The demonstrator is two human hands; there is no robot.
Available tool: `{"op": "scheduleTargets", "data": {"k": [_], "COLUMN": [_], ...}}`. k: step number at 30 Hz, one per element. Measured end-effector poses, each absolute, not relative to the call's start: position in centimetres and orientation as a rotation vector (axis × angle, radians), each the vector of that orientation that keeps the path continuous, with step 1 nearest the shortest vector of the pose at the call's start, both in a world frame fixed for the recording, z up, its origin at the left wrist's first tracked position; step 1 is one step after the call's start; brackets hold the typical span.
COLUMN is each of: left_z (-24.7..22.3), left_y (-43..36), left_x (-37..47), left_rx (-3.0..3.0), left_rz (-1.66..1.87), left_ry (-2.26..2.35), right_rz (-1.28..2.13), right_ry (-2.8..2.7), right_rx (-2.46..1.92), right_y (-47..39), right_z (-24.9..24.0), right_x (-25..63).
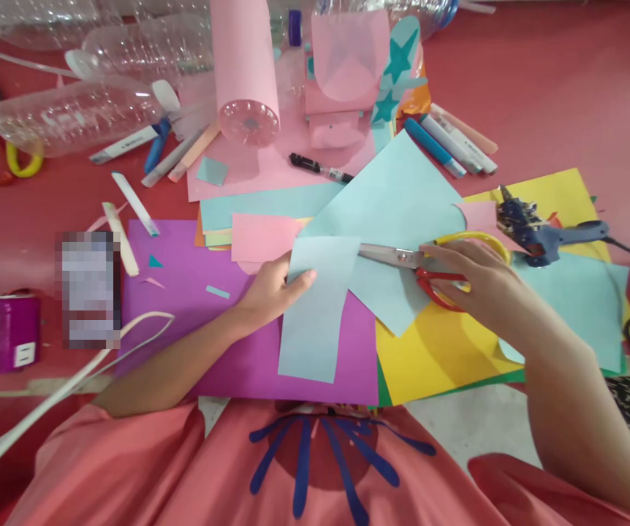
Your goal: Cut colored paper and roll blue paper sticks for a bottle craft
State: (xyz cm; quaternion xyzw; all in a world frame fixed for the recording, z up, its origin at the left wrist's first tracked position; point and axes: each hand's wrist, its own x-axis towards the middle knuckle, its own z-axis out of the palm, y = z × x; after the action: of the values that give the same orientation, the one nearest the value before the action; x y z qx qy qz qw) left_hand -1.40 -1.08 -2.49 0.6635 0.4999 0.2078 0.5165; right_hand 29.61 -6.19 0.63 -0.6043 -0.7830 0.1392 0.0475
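Note:
My left hand [274,292] pinches the left edge of a light blue paper strip [318,314], thumb on top. The strip lies slanted over a purple sheet [227,372]. My right hand [473,274] is closed around the handles of scissors [395,256], one loop yellow and one red. Their blades point left, and the tip meets the strip's upper right edge. A larger light blue sheet [392,190] lies behind the strip and under the scissors. Beneath my right hand is a yellow sheet [435,358]. A small pink paper [260,237] rests just beyond my left hand.
A glue gun [539,226] with a cord lies at the right. Markers [457,142], a black pen [318,168] and plastic bottles [79,113] are farther back. A pink-wrapped bottle [243,66] stands at back center. A phone [90,288] and white cable [74,383] are left.

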Motion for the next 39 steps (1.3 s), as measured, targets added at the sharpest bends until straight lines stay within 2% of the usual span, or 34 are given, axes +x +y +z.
{"op": "scheduleTargets", "data": {"k": [4, 9, 13, 20, 26, 30, 34, 39], "left_z": [-2.2, -2.6, -3.8, -4.9, -3.6, -2.1, -2.0, -2.7], "left_y": [-1.0, -0.5, 0.4, 1.6, 0.5, -0.6, -1.1, -1.5], "left_x": [-1.1, -0.9, -1.5, -2.2, -1.7, -1.4, -1.3, -1.0], "left_rx": [1.495, 1.293, 1.16, 1.127, 1.259, 1.401, 1.443, 1.445], "left_rz": [0.557, 0.768, 0.96, 1.056, 0.822, 0.614, 0.551, 0.534], "left_ry": [1.221, 1.208, 1.32, 1.318, 1.179, 1.111, 0.899, 0.993], "right_rz": [0.206, 0.083, 0.081, 0.146, 0.459, 0.368, 0.266, 0.414], "right_ry": [-2.401, -2.407, -2.495, -2.489, -2.179, -2.02, -2.011, -1.92], "right_rx": [-1.65, -1.317, -1.097, -0.69, -0.772, -1.028, -1.287, -1.253], "right_y": [-6.6, -6.8, -6.3, -5.0, -4.4, -4.5, -4.3, -3.7], "right_z": [1.2, -0.9, -2.1, -1.6, -2.1, -2.3, -2.8, -3.6], "right_x": [27.9, 22.9, 19.6, 17.0, 17.4, 17.8, 17.9, 18.1]}}
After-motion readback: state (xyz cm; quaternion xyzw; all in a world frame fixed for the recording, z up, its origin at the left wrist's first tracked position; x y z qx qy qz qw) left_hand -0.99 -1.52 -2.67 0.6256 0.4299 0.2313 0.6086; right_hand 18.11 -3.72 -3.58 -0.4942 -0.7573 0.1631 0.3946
